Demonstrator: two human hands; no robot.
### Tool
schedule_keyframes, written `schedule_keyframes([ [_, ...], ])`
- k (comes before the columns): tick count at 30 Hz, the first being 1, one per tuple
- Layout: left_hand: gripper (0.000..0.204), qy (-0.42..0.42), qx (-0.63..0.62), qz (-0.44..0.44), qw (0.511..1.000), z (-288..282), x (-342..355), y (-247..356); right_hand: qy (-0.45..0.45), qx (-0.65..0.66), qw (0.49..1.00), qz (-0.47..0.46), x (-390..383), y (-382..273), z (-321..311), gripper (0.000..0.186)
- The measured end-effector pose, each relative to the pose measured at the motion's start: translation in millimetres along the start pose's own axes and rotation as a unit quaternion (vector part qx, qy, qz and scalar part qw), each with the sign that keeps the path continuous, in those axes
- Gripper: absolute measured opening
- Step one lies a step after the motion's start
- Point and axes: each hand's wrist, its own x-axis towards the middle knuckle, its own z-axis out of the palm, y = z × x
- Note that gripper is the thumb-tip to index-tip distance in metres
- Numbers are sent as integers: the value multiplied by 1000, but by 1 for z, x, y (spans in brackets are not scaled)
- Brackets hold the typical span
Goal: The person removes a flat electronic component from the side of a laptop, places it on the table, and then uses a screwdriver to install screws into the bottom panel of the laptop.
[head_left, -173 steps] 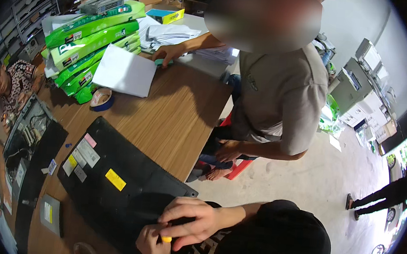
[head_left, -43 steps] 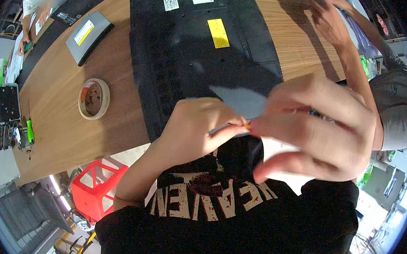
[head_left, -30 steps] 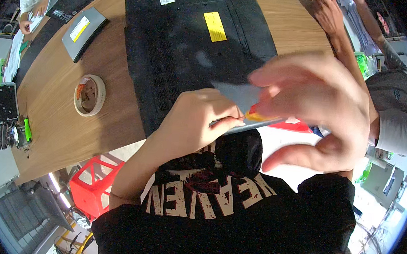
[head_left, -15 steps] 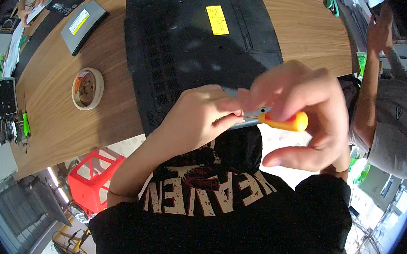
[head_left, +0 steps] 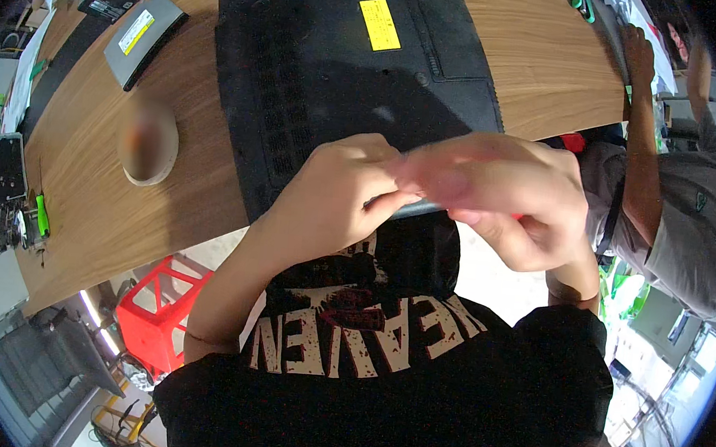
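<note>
A black laptop (head_left: 338, 60) lies with its underside up, a yellow label (head_left: 380, 25) on it. At its near edge, my left hand (head_left: 340, 188) has thumb and forefinger closed in a pinch; what lies between them is hidden. My right hand (head_left: 510, 190), smeared by motion, curls around a small screwdriver (head_left: 518, 216). Only a bit of red handle shows now; the earlier frame shows its yellow and red grip and thin shaft. The fingers of both hands meet over the laptop's near edge, covering the screwdriver's tip.
On the wooden table (head_left: 78, 208) at left are a tape roll (head_left: 153, 178), a grey optical drive (head_left: 144, 39) and a green screwdriver (head_left: 42, 215). A red stool (head_left: 158, 317) stands below. Another person's forearm (head_left: 645, 168) reaches in at right.
My right hand has closed over the screwdriver handle and turned, hiding most of it. My left hand keeps its pinch. The other person's arm at right has shifted.
</note>
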Motion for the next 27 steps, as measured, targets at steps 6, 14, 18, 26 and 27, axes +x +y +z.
schedule_keyframes([
  [6, 15, 35, -34, 13, 999, 5, 5, -2, -18, -141, 989, -26, -4, -6, -1, 51],
  [14, 13, 77, -35, -23, 996, -34, -9, 0, -24, -81, 996, 21, -14, -6, 5, 43],
  [18, 10, 81, -24, -99, 991, -40, -16, -2, -36, -64, 997, 7, -13, -2, -2, 51],
  [26, 10, 46, -38, -95, 994, -32, -14, -6, -40, -82, 995, 45, -15, -10, -14, 59],
  [27, 10, 58, -38, -66, 995, -29, -12, -6, -46, -75, 995, 42, -15, -12, -15, 60],
])
